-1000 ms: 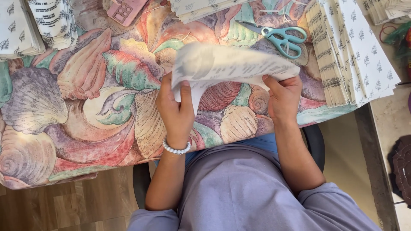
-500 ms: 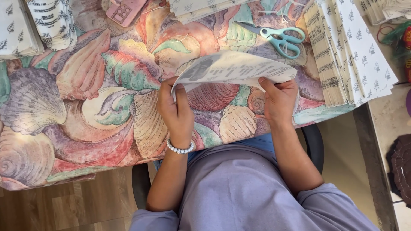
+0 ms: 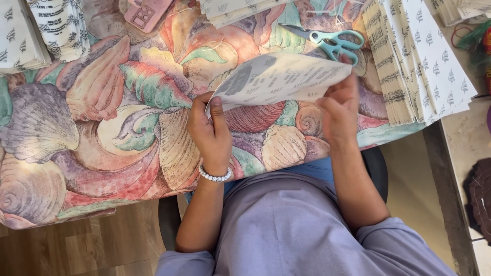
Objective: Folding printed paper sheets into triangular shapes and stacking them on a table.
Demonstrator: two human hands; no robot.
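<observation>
From my feed, both hands are up on a printed paper sheet (image 3: 286, 76) held above the seashell-print tablecloth (image 3: 102, 128) around the middle of the view: the left hand (image 3: 210, 134) pinches its corner at about 9 o'clock between thumb and fingers, and the right hand (image 3: 338, 110) grips the edge at about 3 o'clock, a bit blurred. Teal-handled scissors (image 3: 332, 42) lie just past the sheet at 1 o'clock, with a fanned stack of tree-print sheets (image 3: 429, 61) further out at 2 o'clock.

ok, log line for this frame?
left hand: holds sheet corner | right hand: holds sheet's right edge, blurred | sheet: lifted over shell cloth | scissors: behind, untouched
</observation>
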